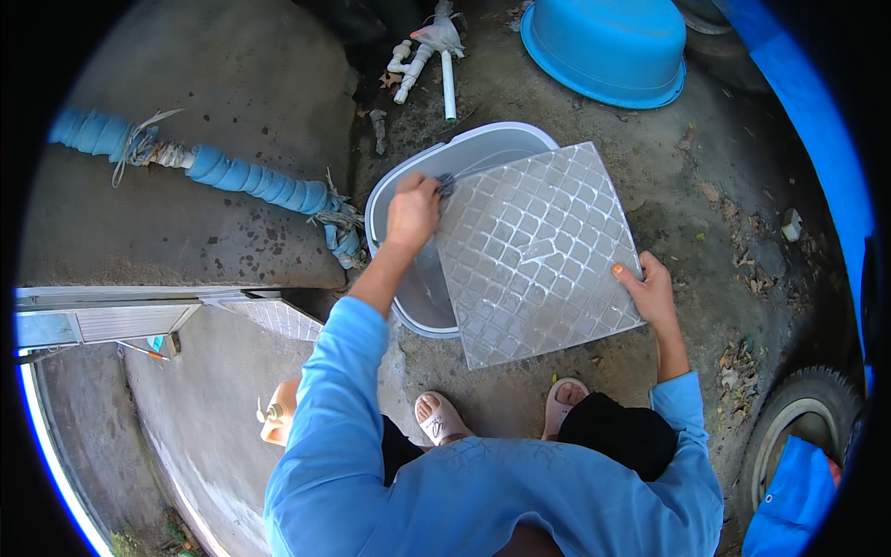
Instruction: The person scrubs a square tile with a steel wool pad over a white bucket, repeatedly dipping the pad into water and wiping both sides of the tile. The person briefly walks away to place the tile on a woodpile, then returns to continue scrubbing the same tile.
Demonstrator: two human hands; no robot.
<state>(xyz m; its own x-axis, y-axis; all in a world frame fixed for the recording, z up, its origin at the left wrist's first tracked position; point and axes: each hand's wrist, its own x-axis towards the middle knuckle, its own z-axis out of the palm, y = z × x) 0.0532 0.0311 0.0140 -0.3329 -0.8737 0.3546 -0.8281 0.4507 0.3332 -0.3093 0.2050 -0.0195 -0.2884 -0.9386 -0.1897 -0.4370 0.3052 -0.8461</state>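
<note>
A square grey panel [539, 254] with a raised diamond grid lies tilted across the right part of a grey plastic tub [424, 161]. The panel's surface looks wet and shiny. On the right, my right hand [647, 285] grips the panel's edge, thumb on top and fingers underneath. My left hand [414, 212] is over the tub, closed around a dark wiry scrubber [445, 184] at the panel's upper left edge. Most of the scrubber is hidden by the fingers. A thin pale line curves inside the tub above the panel.
An upturned blue basin [605, 49] sits beyond the tub, near white plastic pipes [418, 66]. A blue-wrapped pipe [257, 182] runs in from the left to the tub. An orange pump bottle [278, 414] stands left of my feet. A wheel [793, 425] is at lower right.
</note>
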